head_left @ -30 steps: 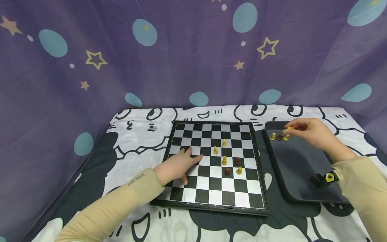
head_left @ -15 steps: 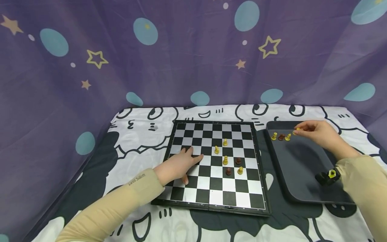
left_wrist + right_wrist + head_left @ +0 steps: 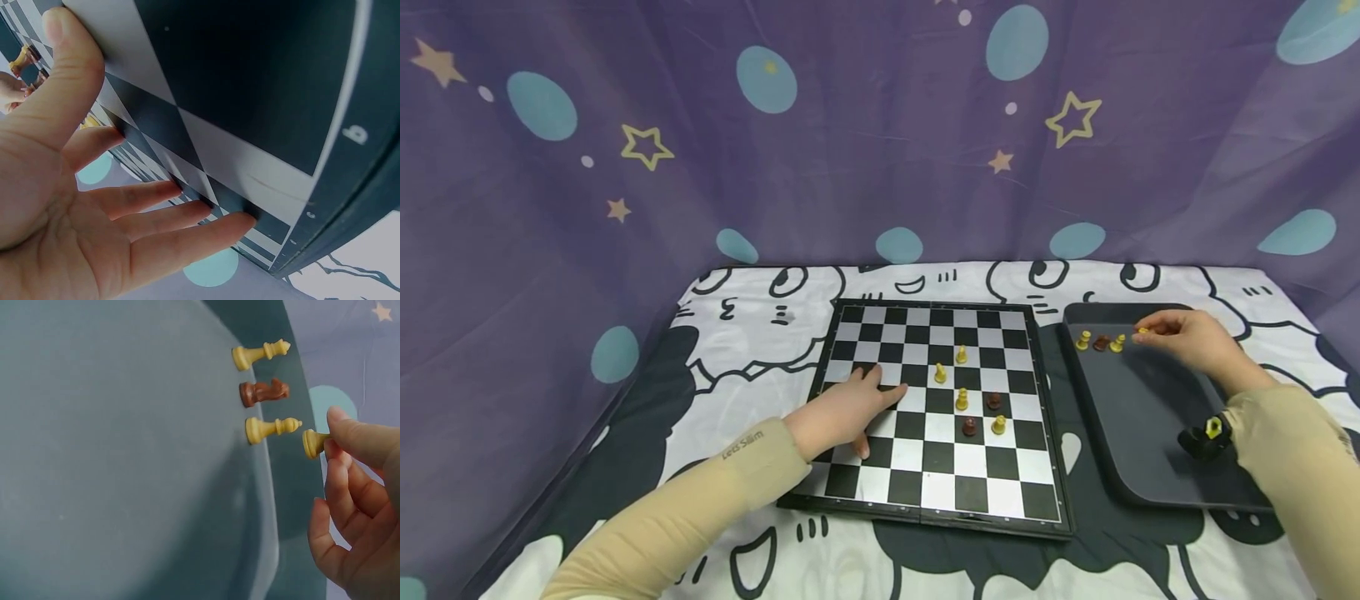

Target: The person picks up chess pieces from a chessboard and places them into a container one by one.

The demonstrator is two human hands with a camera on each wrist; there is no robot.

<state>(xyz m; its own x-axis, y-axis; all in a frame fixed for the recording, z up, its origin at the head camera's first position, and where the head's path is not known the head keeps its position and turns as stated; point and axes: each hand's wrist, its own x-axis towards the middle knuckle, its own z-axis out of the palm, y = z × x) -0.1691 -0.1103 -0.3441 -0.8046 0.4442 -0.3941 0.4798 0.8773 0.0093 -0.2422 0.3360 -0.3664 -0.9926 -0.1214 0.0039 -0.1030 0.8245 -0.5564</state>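
My right hand (image 3: pixel 1195 342) pinches a yellow chess piece (image 3: pixel 314 444) between thumb and index finger, over the far end of the dark grey tray (image 3: pixel 1135 433). Its round base shows; the fingers hide its top. Beside it in the tray, a yellow queen (image 3: pixel 256 356), a brown knight (image 3: pixel 262 394) and a yellow bishop (image 3: pixel 267 429) stand in a row. My left hand (image 3: pixel 844 408) lies with spread, fairly straight fingers on the left side of the chessboard (image 3: pixel 938 492), holding nothing. In the left wrist view its fingertips (image 3: pixel 247 223) meet the squares.
Several yellow pieces, such as one yellow chessman (image 3: pixel 962 400), and two brown ones, including a brown chessman (image 3: pixel 970 427), stand right of the board's middle. A patterned cloth (image 3: pixel 820 558) lies beneath board and tray. A purple curtain (image 3: pixel 850 167) hangs behind and at the left.
My right hand has moved rightward with the yellow piece, from above the bishop to beside it, and sits slightly lower. The left hand stays in place on the board.
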